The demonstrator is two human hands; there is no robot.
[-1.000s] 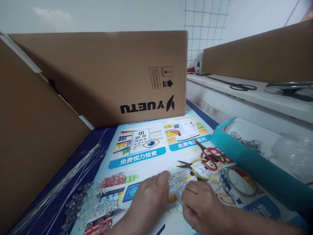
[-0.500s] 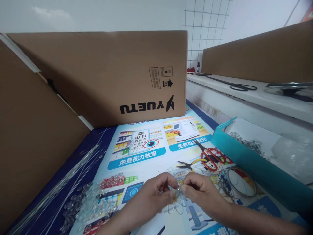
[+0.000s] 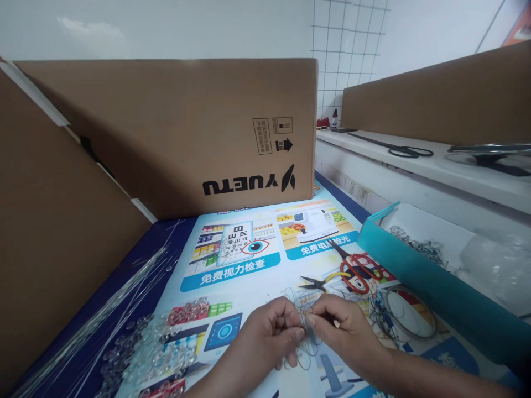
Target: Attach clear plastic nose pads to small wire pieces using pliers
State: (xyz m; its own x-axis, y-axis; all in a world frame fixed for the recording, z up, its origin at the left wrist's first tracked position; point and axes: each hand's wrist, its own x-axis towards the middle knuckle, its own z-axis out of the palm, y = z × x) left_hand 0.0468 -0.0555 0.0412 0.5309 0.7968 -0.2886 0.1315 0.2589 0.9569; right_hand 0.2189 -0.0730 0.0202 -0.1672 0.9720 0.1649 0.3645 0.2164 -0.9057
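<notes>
Between my two hands is a thin looped wire piece [image 3: 305, 360], its loops sticking out above and below the fingers. My left hand [image 3: 269, 334] pinches it from the left, thumb against fingertips. From the right, my right hand [image 3: 342, 323] pinches the same piece with thumb and forefinger, the tips almost meeting the left ones. Just beyond the hands lie yellow-handled pliers [image 3: 321, 281] and red-handled scissors [image 3: 359, 271]. Right of my right hand are a coil of wire [image 3: 433, 318] and a small tangle of wire bits [image 3: 379, 312].
Clear beads [image 3: 166, 342] lie spread at the left, beside long thin wires [image 3: 112, 304]. A teal box [image 3: 435, 296] at the right holds wire pieces and clear plastic. A cardboard box [image 3: 178, 138] stands at the back. Black scissors [image 3: 409, 151] rest on the ledge.
My left fingers have curled further round the wire piece, with the hand turned slightly. My right hand stays nearly in place, still pinching. The view has tipped a little.
</notes>
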